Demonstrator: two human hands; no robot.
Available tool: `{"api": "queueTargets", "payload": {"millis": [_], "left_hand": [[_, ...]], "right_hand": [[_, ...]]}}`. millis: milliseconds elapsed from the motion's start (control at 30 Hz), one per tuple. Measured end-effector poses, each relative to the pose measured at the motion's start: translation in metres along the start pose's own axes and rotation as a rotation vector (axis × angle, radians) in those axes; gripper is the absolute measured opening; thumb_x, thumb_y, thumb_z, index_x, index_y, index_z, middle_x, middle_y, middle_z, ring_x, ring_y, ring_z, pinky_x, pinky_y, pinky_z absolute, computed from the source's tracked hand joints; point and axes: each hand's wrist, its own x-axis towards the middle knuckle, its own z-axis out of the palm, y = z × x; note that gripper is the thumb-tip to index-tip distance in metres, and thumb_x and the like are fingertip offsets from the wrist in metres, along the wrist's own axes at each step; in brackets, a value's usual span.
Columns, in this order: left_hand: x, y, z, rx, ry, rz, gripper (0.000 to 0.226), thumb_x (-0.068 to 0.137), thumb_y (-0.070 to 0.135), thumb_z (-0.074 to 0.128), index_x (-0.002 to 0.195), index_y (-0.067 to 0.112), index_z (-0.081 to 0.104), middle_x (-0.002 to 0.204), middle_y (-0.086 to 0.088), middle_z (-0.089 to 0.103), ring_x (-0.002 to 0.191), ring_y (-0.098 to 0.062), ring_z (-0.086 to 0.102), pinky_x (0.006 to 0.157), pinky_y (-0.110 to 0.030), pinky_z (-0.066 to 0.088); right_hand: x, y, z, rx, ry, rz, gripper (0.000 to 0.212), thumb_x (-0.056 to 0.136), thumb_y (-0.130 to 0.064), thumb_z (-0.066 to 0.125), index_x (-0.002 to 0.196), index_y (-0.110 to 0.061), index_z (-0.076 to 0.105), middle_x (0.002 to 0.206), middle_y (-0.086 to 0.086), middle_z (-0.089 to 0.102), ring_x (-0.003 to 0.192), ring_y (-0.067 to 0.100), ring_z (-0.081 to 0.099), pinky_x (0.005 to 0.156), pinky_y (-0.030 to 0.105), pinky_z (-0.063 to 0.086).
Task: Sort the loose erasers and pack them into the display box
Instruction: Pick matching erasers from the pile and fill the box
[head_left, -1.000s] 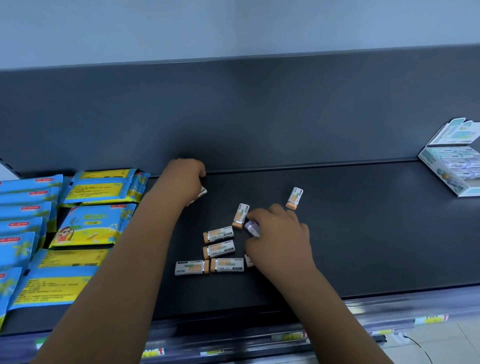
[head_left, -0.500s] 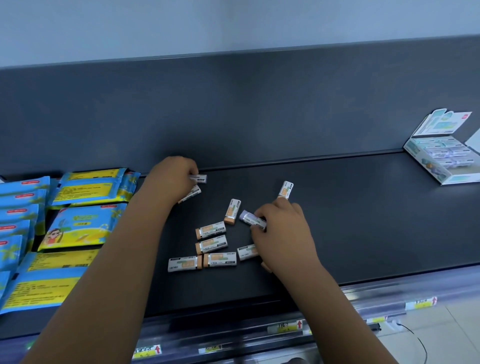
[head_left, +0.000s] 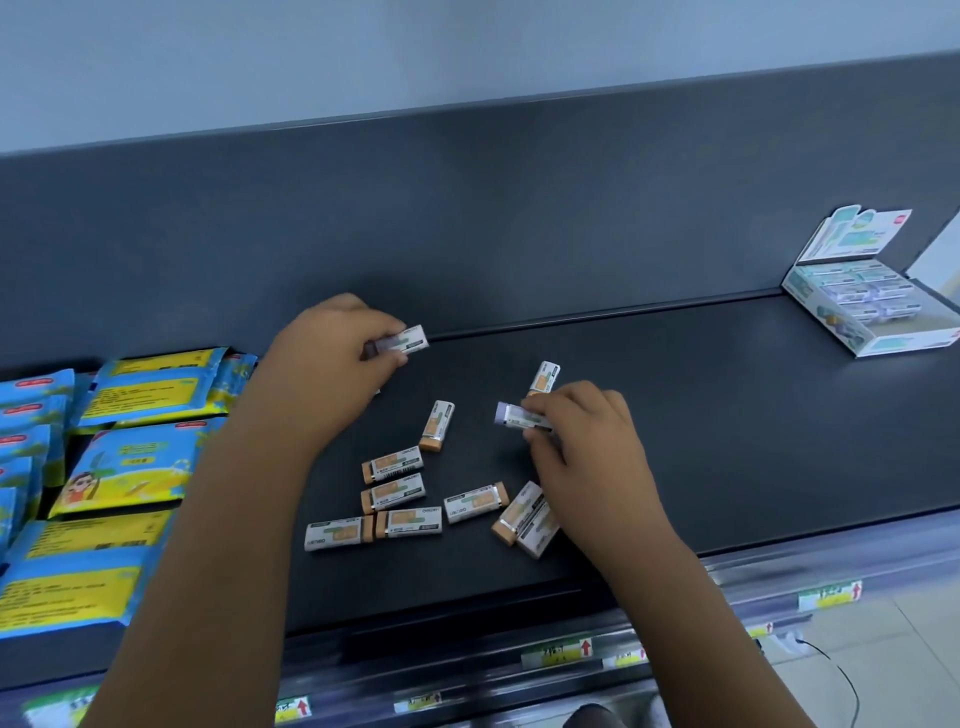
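Dark shelf (head_left: 675, 441) | left hand (head_left: 332, 374) grips eraser (head_left: 402, 340) | right hand (head_left: 587, 447) grips purple-ended eraser (head_left: 519, 417)

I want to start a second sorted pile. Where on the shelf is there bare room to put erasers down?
Free: the wide dark shelf between the right hand and the display box, and the front strip below the loose erasers. Crowded: between both hands, and the left side under the blue packets.

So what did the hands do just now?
The left hand lifted an eraser clear into its fingertips. The right hand picked up a purple-ended eraser, uncovering two more by its wrist. The other erasers and the display box stayed put.
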Motion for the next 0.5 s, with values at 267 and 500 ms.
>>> {"api": "queueTargets", "payload": {"millis": [267,500], "left_hand": [[-0.027,0.075,-0.002,-0.136,0.139,0.177,0.025,0.088,0.02,0.076,0.113,0.015,0.074,0.102,0.008,0.062,0.093,-0.013,0.061,0.083,-0.035,0.051],[-0.014,0.124,0.042,-0.135,0.099,0.134,0.025,0.086,0.019,0.077,0.112,0.019,0.075,0.099,0.014,0.06,0.094,-0.01,0.061,0.083,-0.035,0.052]], "right_hand": [[0.009,0.031,-0.034,0.132,0.083,-0.038,0.03,0.094,-0.01,0.066,0.121,-0.021,0.067,0.115,-0.009,0.055,0.104,0.012,0.046,0.084,0.01,0.035],[0.015,0.081,-0.072,0.142,0.12,-0.094,0.031,0.092,-0.005,0.068,0.122,-0.015,0.068,0.116,-0.006,0.057,0.105,0.016,0.052,0.09,0.021,0.041]]}}
